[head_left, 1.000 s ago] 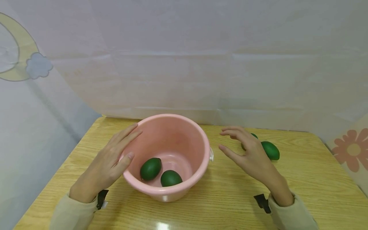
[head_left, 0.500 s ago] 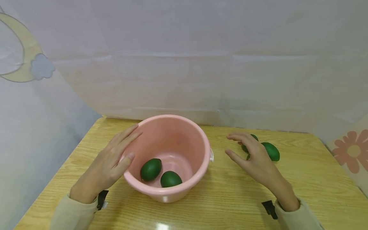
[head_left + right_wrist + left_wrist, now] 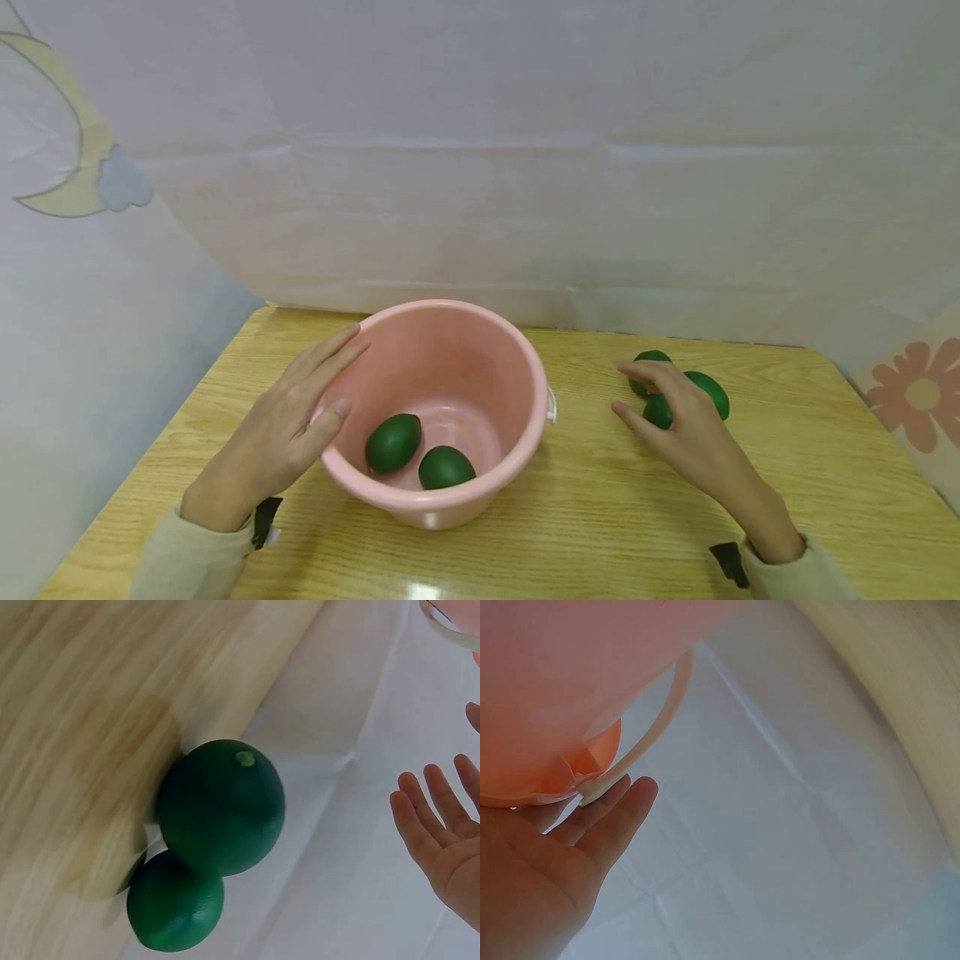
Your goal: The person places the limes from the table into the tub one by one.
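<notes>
A pink bucket [image 3: 442, 350] stands on the table with two dark green oval fruits inside, one to the left [image 3: 393, 443] and one nearer the front rim [image 3: 447, 467]. My left hand [image 3: 288, 417] rests on its left rim, fingers extended; the left wrist view shows the fingertips by the handle's [image 3: 656, 724] end. To the right, my right hand [image 3: 693, 429] hovers with spread, slightly bent fingers and nothing in its grasp. Three more green fruits lie around it: one behind the fingers [image 3: 654, 357], one by the thumb [image 3: 657, 412] and one beyond the hand [image 3: 711, 392].
The wooden table [image 3: 570, 517] has its far edge against a pale wall cloth [image 3: 480, 208]. A white handle joint [image 3: 552, 405] sticks out from the bucket's right side. Printed on the cloth are a moon at left and a flower [image 3: 921, 390] at right.
My right hand has moved right and slightly toward me, away from the bucket, uncovering more of the fruits there. My left hand and the bucket have stayed put.
</notes>
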Demonstrator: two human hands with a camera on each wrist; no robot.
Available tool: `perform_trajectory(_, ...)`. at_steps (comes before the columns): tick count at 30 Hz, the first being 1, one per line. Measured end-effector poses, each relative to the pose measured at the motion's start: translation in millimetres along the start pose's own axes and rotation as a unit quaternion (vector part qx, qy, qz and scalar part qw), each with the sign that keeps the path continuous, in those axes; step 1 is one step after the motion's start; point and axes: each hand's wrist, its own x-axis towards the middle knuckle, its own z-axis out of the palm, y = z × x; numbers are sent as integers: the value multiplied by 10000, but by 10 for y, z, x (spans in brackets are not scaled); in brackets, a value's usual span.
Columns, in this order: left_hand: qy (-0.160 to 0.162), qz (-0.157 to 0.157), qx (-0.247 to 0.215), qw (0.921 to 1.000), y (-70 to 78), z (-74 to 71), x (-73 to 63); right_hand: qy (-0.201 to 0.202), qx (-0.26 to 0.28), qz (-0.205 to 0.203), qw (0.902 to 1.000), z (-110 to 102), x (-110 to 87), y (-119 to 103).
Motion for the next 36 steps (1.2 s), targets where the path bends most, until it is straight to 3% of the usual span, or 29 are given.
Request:
perform_trajectory(6, -87, -78, 34, 9999, 4, -8, -2, -119, -17, 178, 9998, 8, -52, 79)
perform_trajectory(14, 123, 98, 7, 9999, 21, -1, 8, -142, -91, 234, 9996, 16, -109, 194)
perform_trajectory(25, 38, 35, 11, 10000, 9, 0, 3, -436, -318, 776, 9955, -43, -188, 330)
perform_trajectory(36, -17, 4, 3, 10000, 8, 0, 4, -794, -213, 1317, 9879, -89, -226, 480)
